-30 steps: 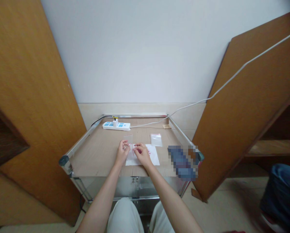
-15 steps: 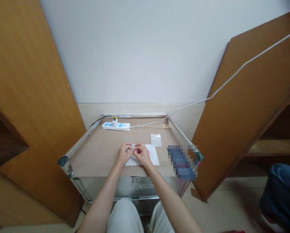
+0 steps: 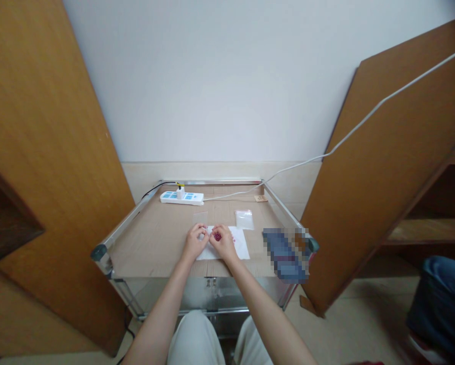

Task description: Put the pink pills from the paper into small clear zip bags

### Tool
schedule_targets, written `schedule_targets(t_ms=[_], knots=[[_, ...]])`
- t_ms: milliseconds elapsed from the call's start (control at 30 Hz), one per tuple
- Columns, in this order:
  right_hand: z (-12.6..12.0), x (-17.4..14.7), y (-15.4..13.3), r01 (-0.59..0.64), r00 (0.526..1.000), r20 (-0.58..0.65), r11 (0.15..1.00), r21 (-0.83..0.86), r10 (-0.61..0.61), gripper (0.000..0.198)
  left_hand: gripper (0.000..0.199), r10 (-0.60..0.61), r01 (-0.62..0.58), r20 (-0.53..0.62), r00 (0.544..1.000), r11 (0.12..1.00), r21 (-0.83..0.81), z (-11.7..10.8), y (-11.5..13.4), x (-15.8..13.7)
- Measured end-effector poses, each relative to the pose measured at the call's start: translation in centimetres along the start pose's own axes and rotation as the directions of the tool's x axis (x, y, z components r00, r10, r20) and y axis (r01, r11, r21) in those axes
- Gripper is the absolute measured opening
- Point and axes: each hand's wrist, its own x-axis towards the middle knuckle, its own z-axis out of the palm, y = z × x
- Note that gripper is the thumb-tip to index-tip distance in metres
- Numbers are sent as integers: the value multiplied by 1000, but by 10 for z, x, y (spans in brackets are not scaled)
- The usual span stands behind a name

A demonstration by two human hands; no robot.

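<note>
Over a white sheet of paper (image 3: 242, 248), my left hand (image 3: 194, 242) and my right hand (image 3: 223, 244) meet almost fingertip to fingertip. The left thumb and fingers curl into a pinch; what they hold is too small to make out. My right thumb and index finger also come together in a pinch, its contents hidden. A small heap of dark red bead-like pieces (image 3: 217, 236) shows within the curve of the right hand. A few pink-red bits (image 3: 234, 240) lie loose on the paper to its right. Just beyond the left fingers lies a thin clear plastic bag (image 3: 200, 217).
A stack of clear plastic bags (image 3: 244, 219) lies behind the paper. At the back left stands a white power strip (image 3: 182, 197) with a plug and cord. A blurred-out dark object (image 3: 286, 256) occupies the right front. Metal rails (image 3: 284, 205) edge the table; someone's leg (image 3: 442, 304) is at far right.
Both hands stay in nearly the same place over the paper, with only slight finger movement. The things on the table have not visibly moved.
</note>
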Motion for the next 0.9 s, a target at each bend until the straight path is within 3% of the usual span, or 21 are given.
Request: schedule_targets(t_ms=[500, 900], knots=[[-1, -2, -1, 51, 996, 80, 994, -96, -43, 2, 10, 20, -19, -12, 1000, 997, 72, 0, 1, -1], [-4, 0, -8, -1, 1000, -9, 986, -167, -1, 3, 9, 8, 2, -52, 999, 982, 189, -2, 6, 0]])
